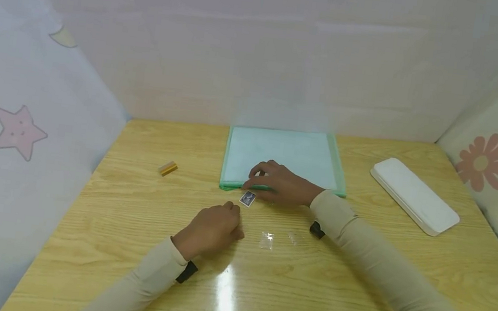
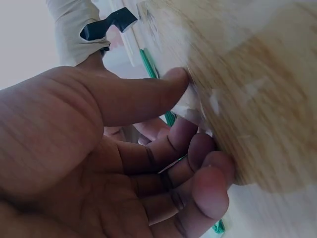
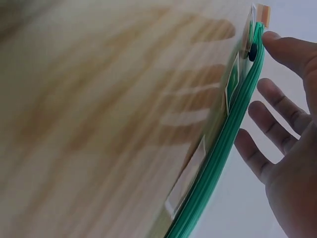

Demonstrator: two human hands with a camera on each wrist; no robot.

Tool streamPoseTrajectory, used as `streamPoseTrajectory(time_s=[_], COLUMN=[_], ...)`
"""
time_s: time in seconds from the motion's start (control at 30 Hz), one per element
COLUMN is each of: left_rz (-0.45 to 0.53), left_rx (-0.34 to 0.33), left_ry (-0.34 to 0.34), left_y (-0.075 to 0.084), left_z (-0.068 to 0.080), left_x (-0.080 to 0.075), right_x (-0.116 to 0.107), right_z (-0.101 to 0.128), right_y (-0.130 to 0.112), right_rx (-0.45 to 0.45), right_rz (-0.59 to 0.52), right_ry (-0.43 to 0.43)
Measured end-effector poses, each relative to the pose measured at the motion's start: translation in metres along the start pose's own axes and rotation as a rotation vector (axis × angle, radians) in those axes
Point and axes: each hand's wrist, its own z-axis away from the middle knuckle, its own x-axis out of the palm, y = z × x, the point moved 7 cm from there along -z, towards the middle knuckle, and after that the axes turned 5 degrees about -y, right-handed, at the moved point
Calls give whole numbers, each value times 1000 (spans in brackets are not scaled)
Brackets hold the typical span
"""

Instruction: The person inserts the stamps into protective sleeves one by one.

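The right hand rests on the near edge of the green zip pouch, which lies at the table's far middle; its fingers are spread and relaxed, gripping nothing. A small photo card lies just in front of the pouch. The left hand sits on the table close beside the card, fingers loosely curled and holding nothing.

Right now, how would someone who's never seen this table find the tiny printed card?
Start at the pale green zip folder lying flat at the far middle of the wooden table. Just off its near edge, between the two hands, lies the small dark printed card. Unlike the gold block far left, it's flat and dark.
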Motion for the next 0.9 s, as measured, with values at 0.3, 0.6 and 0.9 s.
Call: streamPoseTrajectory(time_s=[0.3, 0.6, 0.9], left_rz=[44, 130, 209], left_rx=[61, 104, 149], left_ry=[-11, -29, -66], left_y=[2, 1, 0], left_z=[1, 3, 2], left_x=[-4, -8, -6], right_x=[9, 11, 9], right_z=[-6, -6, -6], right_y=[-1, -2, -2], right_rx=[31, 48, 74], right_rz=[115, 93, 57], right_ry=[-68, -73, -78])
